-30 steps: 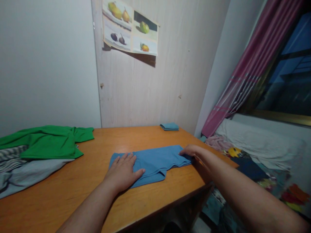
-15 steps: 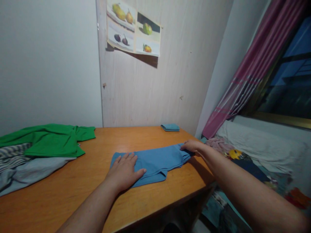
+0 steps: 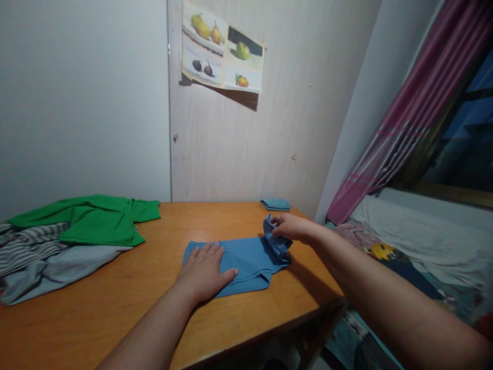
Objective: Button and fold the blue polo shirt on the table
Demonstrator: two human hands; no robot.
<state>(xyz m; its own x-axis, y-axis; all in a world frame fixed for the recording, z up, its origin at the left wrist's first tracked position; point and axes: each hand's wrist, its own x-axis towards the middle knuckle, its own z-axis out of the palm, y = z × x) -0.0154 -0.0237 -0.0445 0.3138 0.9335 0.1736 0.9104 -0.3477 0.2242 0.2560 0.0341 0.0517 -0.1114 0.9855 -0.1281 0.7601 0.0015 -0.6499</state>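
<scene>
A blue garment [image 3: 246, 256], folded lengthwise, lies across the wooden table [image 3: 231, 329]; its exact kind is not plain. My left hand [image 3: 208, 272] rests flat on its left part, fingers spread. At the other end, my right hand [image 3: 289, 227] grips the narrow end of the cloth and holds it raised and bent back over toward the left. The fingertips of that hand are partly hidden by the lifted fabric.
A green shirt [image 3: 103, 221] lies on striped cloth [image 3: 34, 246] and a grey garment [image 3: 73, 267] at the table's left. A small folded teal cloth [image 3: 276, 205] sits at the back right. Beyond the table's right edge is a bed [image 3: 419, 236] with clothes on it.
My right hand has moved left, lifting the right end of the blue garment off the table and turning it inward. My left hand stays on the cloth. The view has shifted slightly.
</scene>
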